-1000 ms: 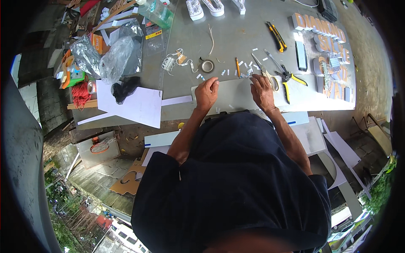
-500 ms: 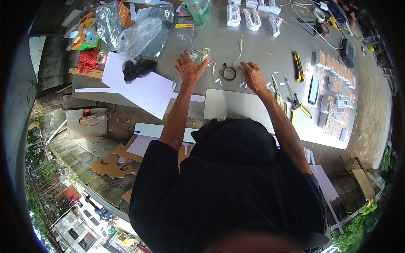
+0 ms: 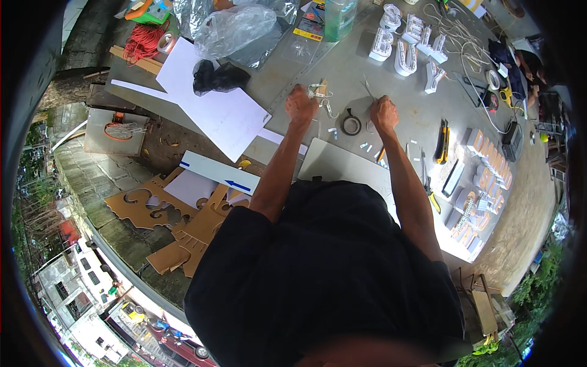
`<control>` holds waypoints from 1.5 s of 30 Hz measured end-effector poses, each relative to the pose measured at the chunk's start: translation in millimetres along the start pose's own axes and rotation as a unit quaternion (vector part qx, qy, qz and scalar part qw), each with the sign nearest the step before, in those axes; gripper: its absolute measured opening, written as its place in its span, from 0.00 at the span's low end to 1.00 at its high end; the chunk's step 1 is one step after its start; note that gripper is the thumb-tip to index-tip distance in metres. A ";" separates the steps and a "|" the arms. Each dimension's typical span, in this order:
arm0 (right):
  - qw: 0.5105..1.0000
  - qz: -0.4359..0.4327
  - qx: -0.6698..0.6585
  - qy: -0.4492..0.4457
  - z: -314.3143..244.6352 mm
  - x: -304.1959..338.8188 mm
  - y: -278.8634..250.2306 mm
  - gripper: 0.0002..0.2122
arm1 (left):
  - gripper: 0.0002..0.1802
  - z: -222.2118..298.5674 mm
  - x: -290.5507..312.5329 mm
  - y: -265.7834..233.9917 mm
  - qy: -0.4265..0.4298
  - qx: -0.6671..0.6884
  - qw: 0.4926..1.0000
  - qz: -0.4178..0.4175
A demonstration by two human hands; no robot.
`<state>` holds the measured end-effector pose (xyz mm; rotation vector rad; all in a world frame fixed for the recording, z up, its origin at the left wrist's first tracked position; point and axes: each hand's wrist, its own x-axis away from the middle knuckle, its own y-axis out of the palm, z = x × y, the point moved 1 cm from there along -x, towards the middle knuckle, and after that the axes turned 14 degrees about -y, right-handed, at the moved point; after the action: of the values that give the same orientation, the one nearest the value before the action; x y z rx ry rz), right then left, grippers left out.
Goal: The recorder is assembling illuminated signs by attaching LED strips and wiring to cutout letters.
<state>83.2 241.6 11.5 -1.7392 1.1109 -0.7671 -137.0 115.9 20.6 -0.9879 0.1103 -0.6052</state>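
Note:
My left hand (image 3: 301,104) is curled into a fist over the grey table, beside a tangled white string of small modules (image 3: 322,92) with a tan piece; what its fingers hold is hidden. To the right, my right hand (image 3: 384,114) is closed, and a thin pale wire (image 3: 369,88) runs to its fingertips. Between the hands lies a roll of dark tape (image 3: 351,133), its loose end sticking up. Small white-and-blue pieces (image 3: 364,145) are scattered near it. A flat pale panel (image 3: 324,158) lies closer to me.
Raised white letters (image 3: 406,58) stand at the back, with more block letters (image 3: 486,150) at the right. A yellow-black cutter (image 3: 442,140) and pliers (image 3: 434,202) lie nearby. White sheet (image 3: 211,113), black plastic (image 3: 220,78) and clear bags (image 3: 235,30) cover the left side.
My left hand has gone from spread fingers to a fist. My right hand has closed more tightly by the thin wire. The whole view has swung, shifting the table.

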 end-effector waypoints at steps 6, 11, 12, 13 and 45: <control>0.997 0.021 0.036 -0.069 1.3 6.4 3.3 0.12 | 0.18 -19.8 2.2 5.1 0.018 -0.037 0.998 0.041; 0.982 0.010 -0.139 -0.124 3.5 14.6 -8.4 0.09 | 0.13 -31.0 7.6 -3.8 0.064 0.081 0.994 0.037; 0.969 0.049 -0.209 -0.125 1.7 17.4 -11.0 0.09 | 0.13 -29.7 7.6 -3.7 0.069 0.081 0.994 0.031; 0.947 0.086 -0.280 -0.131 -6.8 18.4 -14.1 0.08 | 0.13 -32.1 6.5 -5.2 -0.006 0.179 0.983 -0.049; 0.938 0.037 -0.286 -0.191 -90.8 84.6 -21.4 0.08 | 0.14 6.0 76.3 -27.3 -0.012 0.379 0.874 -0.302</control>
<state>48.0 135.6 69.7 -2.1879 1.1843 -0.0315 -83.2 69.3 59.7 -0.2344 -0.4562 -1.0992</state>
